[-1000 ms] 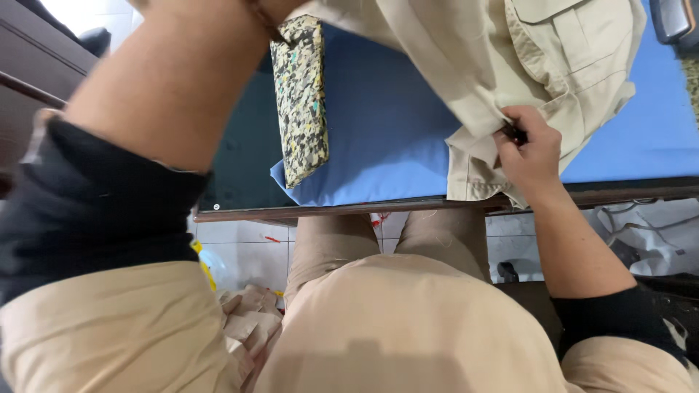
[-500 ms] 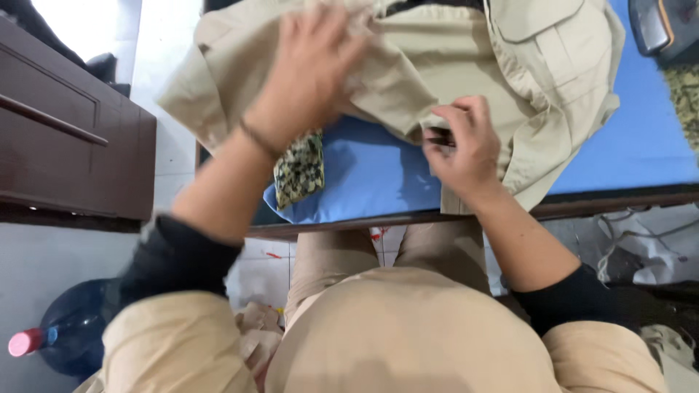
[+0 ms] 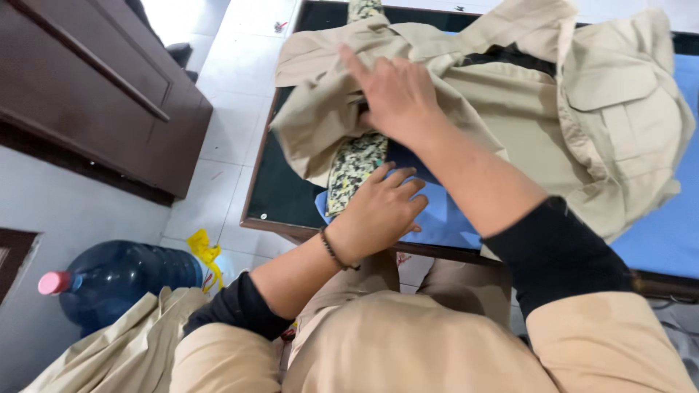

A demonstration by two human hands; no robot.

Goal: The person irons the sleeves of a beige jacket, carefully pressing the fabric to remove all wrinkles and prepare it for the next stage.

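A beige shirt [image 3: 524,124] lies rumpled on a blue cloth [image 3: 655,240] that covers a dark-topped table [image 3: 263,191]. My right hand [image 3: 397,94] rests palm down on the shirt's left part, index finger stretched toward the far left. My left hand [image 3: 380,211], with a thin bracelet at the wrist, lies on the blue cloth at the near edge, fingers spread. Its fingertips touch a speckled green-and-cream padded strip [image 3: 353,166] that pokes out from under the shirt. I cannot see whether anything is under my right palm.
A dark wooden cabinet [image 3: 95,80] stands on the left over white floor tiles [image 3: 233,73]. A large blue water bottle [image 3: 127,280] with a pink cap lies on the floor, beside a yellow scrap [image 3: 204,251] and more beige cloth [image 3: 109,353].
My left hand came off the shirt and dropped to the blue cloth by the speckled strip. My right hand crossed left onto the shirt. The view swung left, showing more floor.
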